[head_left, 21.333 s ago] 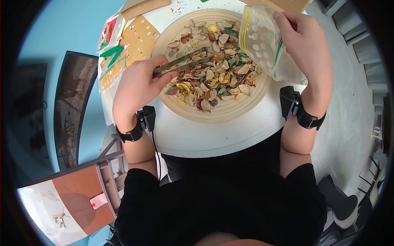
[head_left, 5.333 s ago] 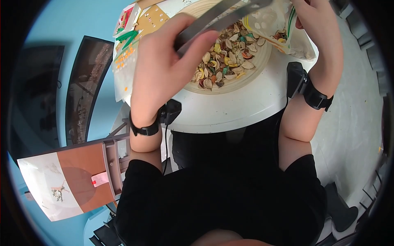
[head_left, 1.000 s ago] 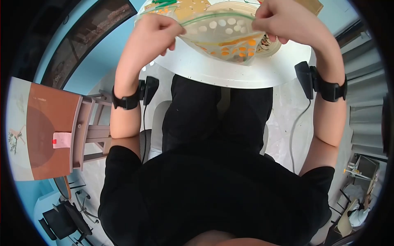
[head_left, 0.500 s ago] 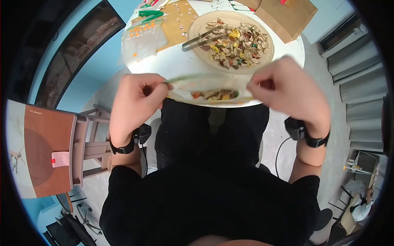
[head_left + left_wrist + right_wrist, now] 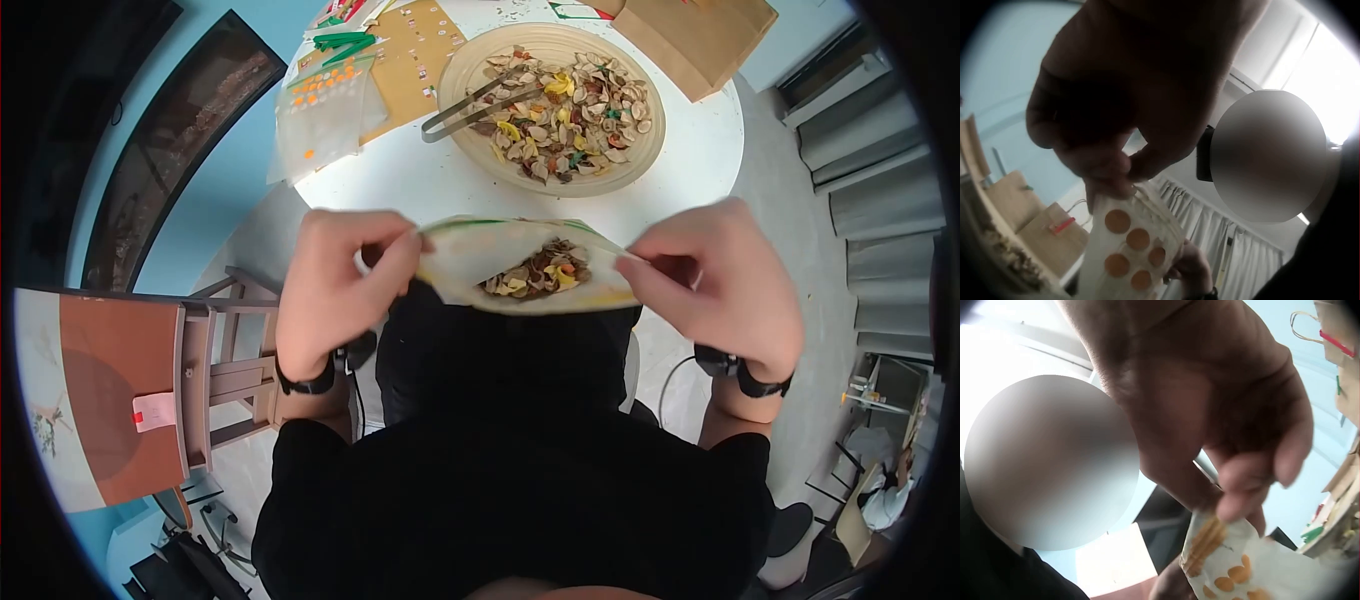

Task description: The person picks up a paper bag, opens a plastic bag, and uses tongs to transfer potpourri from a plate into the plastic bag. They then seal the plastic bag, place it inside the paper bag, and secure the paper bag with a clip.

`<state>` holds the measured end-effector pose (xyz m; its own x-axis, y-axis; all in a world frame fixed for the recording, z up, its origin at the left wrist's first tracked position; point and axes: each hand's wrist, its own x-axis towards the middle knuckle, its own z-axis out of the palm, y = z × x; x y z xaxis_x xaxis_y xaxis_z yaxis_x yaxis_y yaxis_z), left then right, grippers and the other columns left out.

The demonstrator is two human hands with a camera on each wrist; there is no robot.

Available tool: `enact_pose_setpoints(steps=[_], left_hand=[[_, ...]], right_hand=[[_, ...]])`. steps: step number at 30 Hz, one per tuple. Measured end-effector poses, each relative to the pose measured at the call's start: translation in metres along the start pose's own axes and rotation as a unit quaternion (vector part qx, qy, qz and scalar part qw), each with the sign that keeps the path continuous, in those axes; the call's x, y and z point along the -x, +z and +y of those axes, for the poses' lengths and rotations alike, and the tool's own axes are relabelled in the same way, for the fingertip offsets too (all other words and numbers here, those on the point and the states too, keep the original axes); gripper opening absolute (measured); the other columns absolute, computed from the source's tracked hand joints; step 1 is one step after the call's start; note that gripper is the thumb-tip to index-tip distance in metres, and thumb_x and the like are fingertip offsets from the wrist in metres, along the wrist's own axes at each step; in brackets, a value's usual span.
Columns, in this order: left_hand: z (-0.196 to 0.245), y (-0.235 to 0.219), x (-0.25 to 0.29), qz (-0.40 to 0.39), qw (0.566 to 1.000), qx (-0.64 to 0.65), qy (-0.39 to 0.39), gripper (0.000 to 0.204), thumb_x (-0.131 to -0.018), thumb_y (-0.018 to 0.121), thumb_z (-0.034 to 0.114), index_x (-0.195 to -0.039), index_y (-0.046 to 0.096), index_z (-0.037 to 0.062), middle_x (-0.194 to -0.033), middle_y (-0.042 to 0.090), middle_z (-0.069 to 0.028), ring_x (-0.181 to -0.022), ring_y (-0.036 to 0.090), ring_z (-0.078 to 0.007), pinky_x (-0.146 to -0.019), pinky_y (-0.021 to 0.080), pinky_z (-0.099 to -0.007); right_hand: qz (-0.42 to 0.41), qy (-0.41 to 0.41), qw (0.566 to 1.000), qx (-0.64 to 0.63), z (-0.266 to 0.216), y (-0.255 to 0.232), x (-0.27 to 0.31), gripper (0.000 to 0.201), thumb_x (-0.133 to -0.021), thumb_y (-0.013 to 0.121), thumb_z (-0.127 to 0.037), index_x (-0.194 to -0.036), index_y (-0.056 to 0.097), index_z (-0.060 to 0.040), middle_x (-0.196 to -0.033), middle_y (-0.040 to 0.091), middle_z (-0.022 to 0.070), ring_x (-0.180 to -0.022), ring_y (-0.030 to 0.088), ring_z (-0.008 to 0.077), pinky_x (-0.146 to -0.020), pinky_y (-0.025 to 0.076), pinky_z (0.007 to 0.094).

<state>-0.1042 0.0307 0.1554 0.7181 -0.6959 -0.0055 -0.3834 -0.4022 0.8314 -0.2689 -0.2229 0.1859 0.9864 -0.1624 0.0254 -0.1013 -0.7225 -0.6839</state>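
Observation:
A translucent zip bag (image 5: 460, 268) printed with orange dots is stretched between both hands, over the lap at the table's near edge. Its mouth gapes upward, showing potpourri (image 5: 545, 272) inside. The left hand (image 5: 335, 285) pinches one top corner between thumb and fingers; the right hand (image 5: 735, 285) pinches the opposite corner. Both wrist views show the dotted bag hanging below the pinching fingers. Beyond, metal tongs (image 5: 470, 99) lie across the left rim of a round wooden plate (image 5: 652, 150), which is heaped with more potpourri (image 5: 570, 115).
On the white table (image 5: 385, 175), flat dotted bags (image 5: 320, 120) lie at the left, with green clips (image 5: 345, 45) and a brown sticker sheet (image 5: 415, 65) behind. A brown paper bag (image 5: 695, 40) stands at the back right. A wooden stool (image 5: 240, 360) is left.
The left hand, earlier gripping the tongs, has let them go on the plate and taken the bag's corner. Both hands have drawn the bag toward the body, its mouth turning up.

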Motion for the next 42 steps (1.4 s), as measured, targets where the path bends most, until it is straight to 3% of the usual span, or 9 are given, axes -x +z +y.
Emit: enact_pose_setpoints(steps=[1,5,8,13,17,22,25,28,42], left_hand=[[-0.011,0.001,-0.003,0.027,0.999,0.028,0.024,0.015,-0.082,0.06,-0.001,-0.077,0.074,-0.0026,-0.058,0.065,-0.0072,-0.052,0.062,-0.011,-0.054,0.046,-0.0231],[-0.005,-0.004,0.013,0.083,0.971,0.073,0.212,0.013,-0.082,0.061,0.002,-0.075,0.072,-0.0016,-0.058,0.064,-0.0066,-0.049,0.059,-0.014,-0.053,0.045,-0.0244],[-0.007,-0.006,-0.026,-0.006,1.0,0.019,0.022,0.018,-0.088,0.059,0.004,-0.075,0.069,-0.0036,-0.063,0.063,-0.0062,-0.055,0.057,-0.0072,-0.053,0.042,-0.0241],[-0.012,-0.015,-0.03,0.053,0.99,0.11,0.075,0.015,-0.091,0.071,0.013,-0.082,0.07,0.0002,-0.066,0.055,0.0036,-0.062,0.049,-0.0049,-0.059,0.038,-0.0233],[-0.044,-0.001,-0.06,0.044,0.972,0.005,0.231,0.012,-0.086,0.079,0.011,-0.092,0.075,0.0016,-0.082,0.061,0.0016,-0.08,0.049,-0.0057,-0.073,0.04,-0.0247],[-0.065,0.01,-0.067,0.1,0.97,0.14,0.17,0.018,-0.097,0.073,0.017,-0.095,0.076,-0.0013,-0.077,0.063,0.0016,-0.075,0.053,-0.0072,-0.072,0.043,-0.0241],[-0.057,0.011,-0.067,0.136,0.956,0.2,0.168,0.029,-0.103,0.068,0.023,-0.091,0.075,-0.0036,-0.081,0.067,0.0006,-0.076,0.057,-0.0075,-0.073,0.046,-0.0225],[-0.067,0.012,-0.073,0.136,0.943,0.254,0.166,0.028,-0.103,0.068,0.024,-0.094,0.075,-0.0026,-0.083,0.069,-0.0011,-0.074,0.059,-0.0079,-0.071,0.048,-0.0236],[-0.068,-0.006,-0.025,0.086,0.915,0.356,0.166,0.032,-0.105,0.062,0.025,-0.097,0.076,-0.0028,-0.083,0.072,-0.006,-0.065,0.06,-0.0088,-0.057,0.043,-0.0214]], right_hand=[[0.008,-0.043,0.998,0.046,0.013,0.005,-0.006,0.016,-0.081,0.072,-0.006,-0.068,0.068,0.0028,-0.049,0.055,0.0086,-0.04,0.051,0.0176,-0.046,0.039,0.0316],[0.038,-0.063,0.991,-0.113,0.0,-0.022,0.009,0.016,-0.086,0.072,-0.007,-0.076,0.072,0.0053,-0.056,0.061,0.0061,-0.049,0.052,0.0106,-0.049,0.036,0.0252],[-0.048,0.046,0.997,-0.031,0.011,-0.012,-0.022,0.03,-0.087,0.07,-0.012,-0.062,0.062,0.0024,-0.048,0.049,0.0015,-0.044,0.048,0.0068,-0.046,0.033,0.0247],[0.007,0.029,0.994,-0.101,0.016,-0.022,-0.052,0.035,-0.092,0.07,-0.022,-0.066,0.064,0.001,-0.052,0.05,-0.0031,-0.047,0.045,0.0049,-0.046,0.034,0.0237],[0.004,0.024,0.994,-0.107,0.04,-0.011,-0.082,0.039,-0.097,0.069,-0.03,-0.068,0.068,-0.0031,-0.051,0.05,-0.0035,-0.045,0.044,0.0028,-0.044,0.035,0.0216],[0.095,-0.017,0.973,-0.21,0.068,0.004,-0.087,0.037,-0.099,0.069,-0.035,-0.079,0.071,-0.0032,-0.065,0.059,-0.003,-0.059,0.054,0.0038,-0.055,0.042,0.0201],[0.152,-0.139,0.95,-0.236,0.072,0.029,-0.074,0.032,-0.101,0.069,-0.031,-0.09,0.073,-0.0018,-0.077,0.063,-0.0041,-0.071,0.056,0.0041,-0.065,0.045,0.0208],[0.133,-0.144,0.975,-0.105,0.066,0.036,-0.067,0.024,-0.101,0.068,-0.025,-0.096,0.074,-0.0018,-0.081,0.064,-0.0048,-0.075,0.055,0.0047,-0.068,0.046,0.0223],[0.223,-0.17,0.929,-0.239,0.047,0.07,-0.07,0.033,-0.102,0.068,-0.03,-0.086,0.073,-0.0013,-0.066,0.05,-0.0075,-0.063,0.041,0.0023,-0.057,0.034,0.0213]])
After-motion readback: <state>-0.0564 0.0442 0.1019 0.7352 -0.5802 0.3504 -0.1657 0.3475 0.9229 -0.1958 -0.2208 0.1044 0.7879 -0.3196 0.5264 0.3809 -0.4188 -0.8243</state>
